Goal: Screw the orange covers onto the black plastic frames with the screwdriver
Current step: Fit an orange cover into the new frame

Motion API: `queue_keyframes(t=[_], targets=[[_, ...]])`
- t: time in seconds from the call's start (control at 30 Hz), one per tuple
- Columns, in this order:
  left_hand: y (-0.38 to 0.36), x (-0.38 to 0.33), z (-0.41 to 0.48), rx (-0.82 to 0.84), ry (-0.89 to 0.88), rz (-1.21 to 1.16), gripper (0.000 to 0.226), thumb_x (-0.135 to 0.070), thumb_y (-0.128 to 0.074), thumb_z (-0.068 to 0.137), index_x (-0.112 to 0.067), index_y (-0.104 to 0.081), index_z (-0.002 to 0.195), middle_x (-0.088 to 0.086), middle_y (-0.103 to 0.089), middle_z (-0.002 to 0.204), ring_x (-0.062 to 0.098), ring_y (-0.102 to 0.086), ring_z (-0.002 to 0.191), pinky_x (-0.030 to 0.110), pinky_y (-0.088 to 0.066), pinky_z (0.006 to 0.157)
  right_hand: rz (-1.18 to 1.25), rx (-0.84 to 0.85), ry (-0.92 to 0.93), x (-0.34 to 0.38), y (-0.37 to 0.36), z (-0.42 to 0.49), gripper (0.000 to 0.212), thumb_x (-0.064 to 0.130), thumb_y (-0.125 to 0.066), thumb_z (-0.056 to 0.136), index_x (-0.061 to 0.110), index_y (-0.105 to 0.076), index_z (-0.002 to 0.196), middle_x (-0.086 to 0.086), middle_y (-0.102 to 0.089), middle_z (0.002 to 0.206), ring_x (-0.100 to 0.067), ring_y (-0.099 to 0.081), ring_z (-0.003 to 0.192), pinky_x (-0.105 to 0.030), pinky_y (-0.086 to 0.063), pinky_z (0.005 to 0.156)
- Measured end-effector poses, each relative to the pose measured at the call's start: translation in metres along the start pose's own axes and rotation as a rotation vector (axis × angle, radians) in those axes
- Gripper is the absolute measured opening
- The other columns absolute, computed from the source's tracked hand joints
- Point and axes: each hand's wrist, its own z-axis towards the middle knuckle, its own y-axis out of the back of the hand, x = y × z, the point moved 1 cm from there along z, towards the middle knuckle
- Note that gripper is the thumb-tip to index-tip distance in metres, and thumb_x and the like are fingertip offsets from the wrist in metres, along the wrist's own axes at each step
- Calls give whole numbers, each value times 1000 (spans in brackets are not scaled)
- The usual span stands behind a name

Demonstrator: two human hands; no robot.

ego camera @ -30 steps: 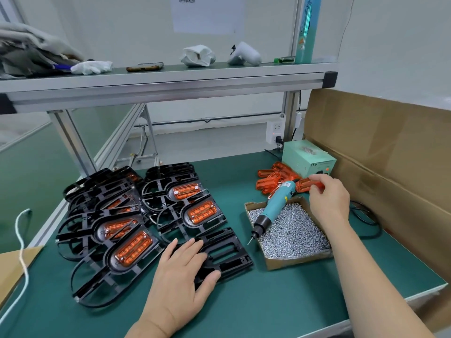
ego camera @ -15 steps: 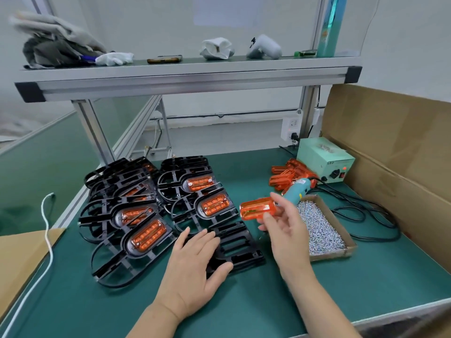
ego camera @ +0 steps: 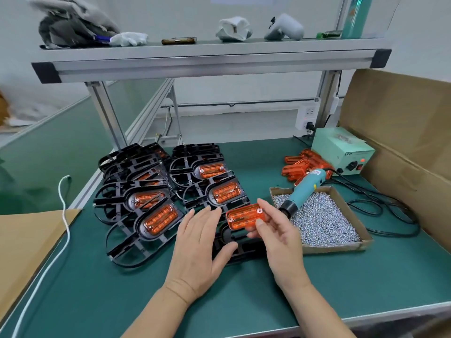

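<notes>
My right hand [ego camera: 278,237] pinches an orange cover [ego camera: 242,216] between thumb and fingers, just above a bare black plastic frame [ego camera: 240,247]. My left hand [ego camera: 201,242] lies flat with straight fingers on that frame's left part. Several black frames with orange covers fitted [ego camera: 161,219] are stacked to the left. The teal electric screwdriver [ego camera: 302,191] lies tip down across a cardboard tray of screws [ego camera: 324,220]. Loose orange covers [ego camera: 301,165] are piled behind it.
A pale green power box [ego camera: 341,150] stands at the back right with black cables [ego camera: 380,211] looping over the mat. A cardboard wall [ego camera: 402,132] closes the right side. An aluminium shelf [ego camera: 207,62] hangs overhead. Cardboard [ego camera: 26,242] and a white cord [ego camera: 64,208] lie left.
My right hand took an orange cover from the pile at the back and brought it left and down over the bare frame. My left hand stayed on the frame.
</notes>
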Motion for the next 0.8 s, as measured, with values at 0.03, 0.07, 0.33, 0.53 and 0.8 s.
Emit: queue_keyframes(t=[0.03,0.07,0.33,0.53,0.8], targets=[[0,1,0,-7,1,1,63,-52,-49,96,-5,-51,139,6,-55,137,22,-46,134,44,-23,120,-11,11,5,0,0,-1,43,-11,-54,98,20,-65,126,2,-77,98,-13,-72,79,-23,-58,69],[-1,1,1,-12,0,2,63,-52,-48,97,-5,-52,138,6,-55,137,22,-46,134,44,-24,120,-21,22,9,-1,0,-1,43,-11,-55,98,21,-65,126,2,-77,99,-12,-72,79,-22,-58,69],[-3,4,1,-14,-21,22,57,-52,-44,99,-6,-58,131,4,-61,131,23,-49,132,45,-26,119,-47,62,-8,-3,0,-2,42,-11,-56,97,18,-65,127,0,-76,99,-13,-71,79,-24,-58,70],[-4,6,0,-45,-30,5,50,-48,-50,98,-9,-64,126,2,-62,127,23,-52,129,52,-30,115,-79,104,-8,-4,-1,-5,43,-11,-58,96,18,-64,128,4,-76,99,-12,-69,74,-23,-57,72],[4,6,17,-61,276,-188,42,-47,-62,82,-10,-69,102,-2,-60,112,23,-51,116,52,-37,105,-126,-149,177,-2,8,0,36,16,-57,95,23,-61,129,-1,-73,97,-18,-68,66,-26,-54,54]])
